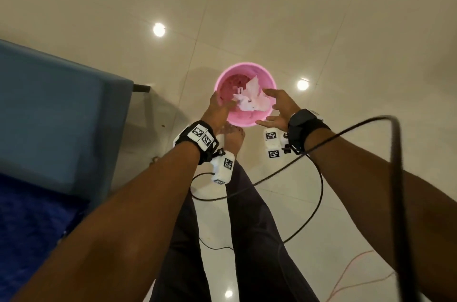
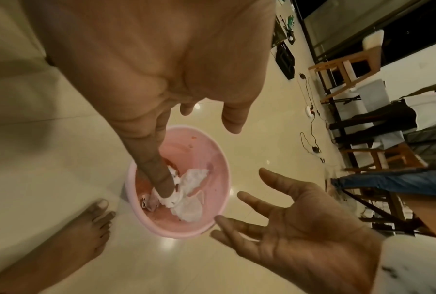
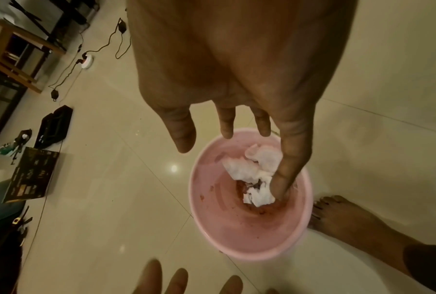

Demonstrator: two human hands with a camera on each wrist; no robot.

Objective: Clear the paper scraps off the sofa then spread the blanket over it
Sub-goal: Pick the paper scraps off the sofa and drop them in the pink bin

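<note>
A pink bin [image 1: 264,74] stands on the tiled floor in front of my feet. White crumpled paper scraps [image 1: 249,100] lie loose in its mouth, seen also in the wrist views as paper scraps [image 2: 190,191] and paper scraps [image 3: 252,169]. My left hand [image 1: 218,106] hovers over the bin's left rim with fingers spread, and my right hand [image 1: 277,105] hovers palm-inward at its right rim; neither holds anything. The blue sofa [image 1: 49,113] stands to the left. A dark blue blanket [image 1: 29,222] lies at its near end.
My bare foot [image 1: 232,136] stands just short of the bin. Black cables [image 1: 319,178] hang from my wrists and loop over the floor. Farther off are wooden chairs [image 2: 347,65], a power strip [image 3: 87,61] and a dark box [image 3: 33,177].
</note>
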